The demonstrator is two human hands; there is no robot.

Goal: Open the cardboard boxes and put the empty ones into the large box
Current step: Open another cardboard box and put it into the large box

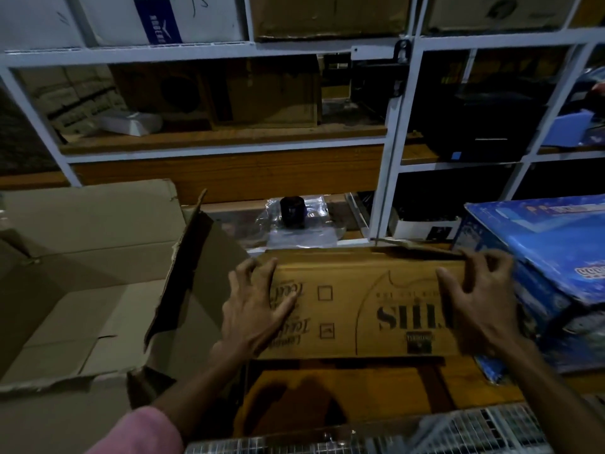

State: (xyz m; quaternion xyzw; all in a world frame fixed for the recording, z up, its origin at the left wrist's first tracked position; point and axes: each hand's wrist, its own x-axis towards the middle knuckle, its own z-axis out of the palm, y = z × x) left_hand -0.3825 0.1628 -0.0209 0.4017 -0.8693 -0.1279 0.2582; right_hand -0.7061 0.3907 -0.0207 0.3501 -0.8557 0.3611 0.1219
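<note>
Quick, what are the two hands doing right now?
Left hand: open, fingers spread on the brown box.
Right hand: fingers curled round the box's far right edge, holding it.

Brown printed carton [357, 303], plain tan large box [82, 276], blue patterned box [537, 257].
</note>
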